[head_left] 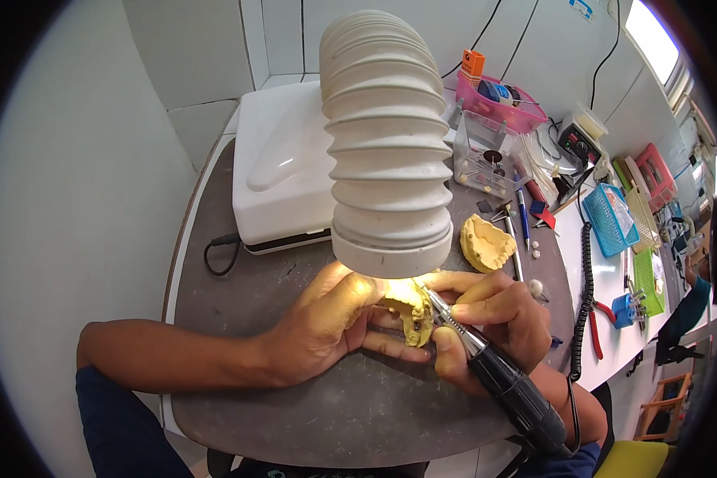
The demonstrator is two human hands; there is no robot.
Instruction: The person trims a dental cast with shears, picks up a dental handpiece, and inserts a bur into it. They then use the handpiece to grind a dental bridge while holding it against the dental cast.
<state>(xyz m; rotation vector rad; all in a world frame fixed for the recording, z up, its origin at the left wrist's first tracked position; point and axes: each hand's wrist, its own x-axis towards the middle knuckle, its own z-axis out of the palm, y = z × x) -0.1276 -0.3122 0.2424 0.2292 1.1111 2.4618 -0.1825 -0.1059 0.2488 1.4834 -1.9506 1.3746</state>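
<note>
My left hand is closed around a yellow dental plaster model, lit brightly from above. In my right hand is a dental handpiece, a black rotary tool with a silver nose, held like a pen. Its tip meets the upper right side of the model in this view. The wide white mouth of a ribbed suction hose hangs just over both hands and covers part of the fingers. A second plaster model lies on the grey mat beyond my right hand.
Behind the hose stands a white box-shaped unit. To the right are a clear bin, a pink basket, a blue pen, a coiled black cord, red-handled pliers and a blue basket.
</note>
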